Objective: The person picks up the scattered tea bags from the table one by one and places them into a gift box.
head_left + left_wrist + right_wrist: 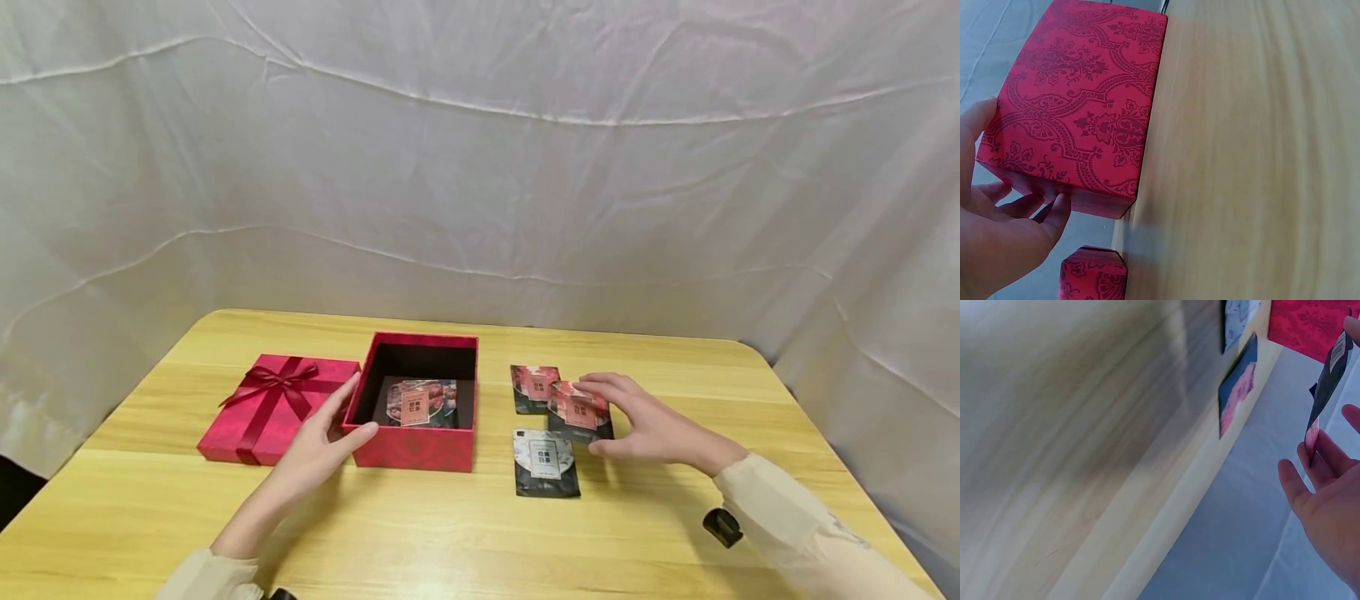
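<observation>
Right of frame centre, the right hand [637, 421] pinches a red-and-black packet [576, 408] leftward of its palm, while at centre-left the left hand [315, 450] grips a red box [416, 450].

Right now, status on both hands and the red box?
Left hand touching open red box, one packet inside. Right hand holding another packet. White-topped packet and red-topped packet lie between that hand and box.

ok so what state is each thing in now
red box: open
lid: off, beside the box
bow: tied, on the lid
packet in box: label showing
held packet: raised off the table
red-topped table packet: lying flat
white-topped packet: lying flat
left hand: holds the box's corner
right hand: grips the held packet
</observation>
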Action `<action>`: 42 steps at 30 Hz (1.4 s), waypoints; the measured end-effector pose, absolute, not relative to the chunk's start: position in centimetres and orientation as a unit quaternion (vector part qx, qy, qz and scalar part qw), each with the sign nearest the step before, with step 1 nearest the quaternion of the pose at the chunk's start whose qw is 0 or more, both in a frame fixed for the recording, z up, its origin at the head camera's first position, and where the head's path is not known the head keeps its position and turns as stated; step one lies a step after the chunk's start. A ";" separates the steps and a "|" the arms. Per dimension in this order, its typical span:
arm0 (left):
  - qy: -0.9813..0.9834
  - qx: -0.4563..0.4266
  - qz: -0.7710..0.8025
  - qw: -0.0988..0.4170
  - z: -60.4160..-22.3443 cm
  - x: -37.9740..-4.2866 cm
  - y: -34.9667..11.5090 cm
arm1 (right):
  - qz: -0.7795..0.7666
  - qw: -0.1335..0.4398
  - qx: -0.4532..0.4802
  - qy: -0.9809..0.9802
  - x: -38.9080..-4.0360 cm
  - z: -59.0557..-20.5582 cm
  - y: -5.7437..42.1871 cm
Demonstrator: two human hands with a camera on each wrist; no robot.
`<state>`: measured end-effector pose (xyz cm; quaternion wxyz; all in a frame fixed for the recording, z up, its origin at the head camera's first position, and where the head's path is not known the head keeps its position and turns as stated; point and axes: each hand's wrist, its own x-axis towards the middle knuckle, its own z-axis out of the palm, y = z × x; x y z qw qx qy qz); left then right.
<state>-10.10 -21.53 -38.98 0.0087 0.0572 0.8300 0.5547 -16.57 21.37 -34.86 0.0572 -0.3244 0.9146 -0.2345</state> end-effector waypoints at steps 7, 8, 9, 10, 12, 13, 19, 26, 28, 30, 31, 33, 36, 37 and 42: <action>0.832 0.057 0.552 0.008 -38.9 -10.1 -21.5 | -0.240 0.069 -0.321 0.914 -16.7 -34.3 20.6; 0.833 0.055 0.550 0.008 -38.9 -10.1 -21.5 | -0.241 0.070 -0.320 0.913 -16.7 -34.3 20.5; 0.834 0.054 0.549 0.009 -38.9 -10.1 -21.5 | -0.241 0.070 -0.321 0.913 -16.7 -34.2 20.5; 0.835 0.053 0.547 0.009 -38.8 -10.1 -21.5 | -0.242 0.070 -0.322 0.913 -16.7 -34.1 20.4; 0.835 0.053 0.548 0.011 -38.7 -10.1 -21.5 | -0.243 0.067 -0.323 0.912 -16.7 -34.0 20.3; 0.835 0.052 0.548 0.012 -38.6 -10.1 -21.5 | -0.244 0.065 -0.324 0.912 -16.8 -33.9 20.3; 0.835 0.055 0.548 0.012 -38.4 -10.0 -21.5 | -0.247 0.064 -0.333 0.908 -16.9 -33.6 19.8; 0.834 0.050 0.550 0.011 -38.7 -10.1 -21.6 | -0.240 0.061 -0.348 0.904 -17.3 -32.8 19.1; 0.833 0.050 0.551 0.010 -38.8 -10.0 -21.6 | -0.238 0.058 -0.355 0.902 -17.4 -32.5 18.9; 0.833 0.051 0.551 0.009 -38.7 -10.0 -21.6 | -0.237 0.055 -0.359 0.901 -17.5 -32.2 18.6; 0.833 0.052 0.551 0.008 -38.7 -10.0 -21.6 | -0.237 0.055 -0.360 0.901 -17.5 -32.0 18.5; 0.832 0.053 0.552 0.008 -38.7 -10.0 -21.6 | -0.237 0.056 -0.361 0.900 -17.6 -31.7 18.2; 0.830 0.051 0.555 0.010 -38.7 -10.0 -21.6 | -0.235 0.059 -0.363 0.900 -17.6 -31.5 17.9; 0.830 0.050 0.556 0.010 -38.7 -10.0 -21.6 | -0.234 0.059 -0.365 0.899 -17.6 -31.4 17.8; 0.830 0.049 0.555 0.013 -38.7 -10.1 -21.6 | -0.230 0.057 -0.376 0.896 -17.7 -31.1 17.5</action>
